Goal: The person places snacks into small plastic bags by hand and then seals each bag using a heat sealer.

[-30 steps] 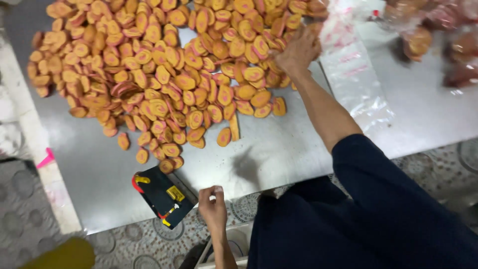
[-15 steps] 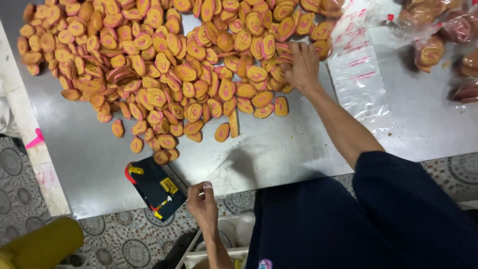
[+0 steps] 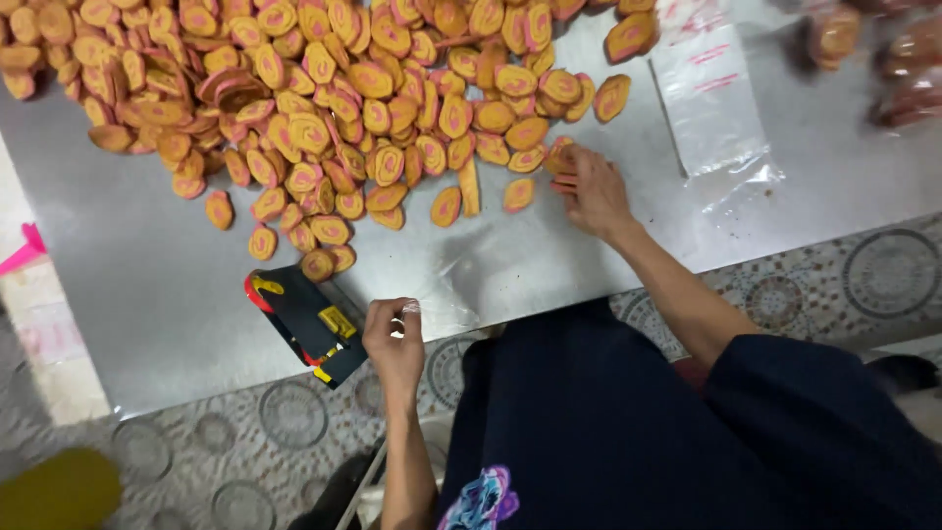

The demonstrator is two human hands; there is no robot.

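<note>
Head view, looking down on a metal surface (image 3: 549,265). A large heap of orange slices with pink swirls (image 3: 324,88) covers the far left of the surface; its near edge thins into scattered single pieces. At far right lie filled clear bags (image 3: 888,59), blurred, and beside them an empty clear bag (image 3: 711,108) lying flat. Judged from this, packing is only partly done: a few bags appear filled, while most of the slices lie loose.

The right hand (image 3: 589,191) rests at the near right fringe of the heap, its grip partly closed, fingers (image 3: 561,162) curled on one or two slices; how firmly they are held cannot be told. Further loose slices lie just left of it, touching or nearly so; the empty bag is near, to its right and farther away.

The left hand (image 3: 394,339) sits at the near edge of the surface, its grip closed on a thin clear scrap, probably plastic film, just beside a black device with red and yellow marks (image 3: 304,322). The heap lies well apart from it.
</note>
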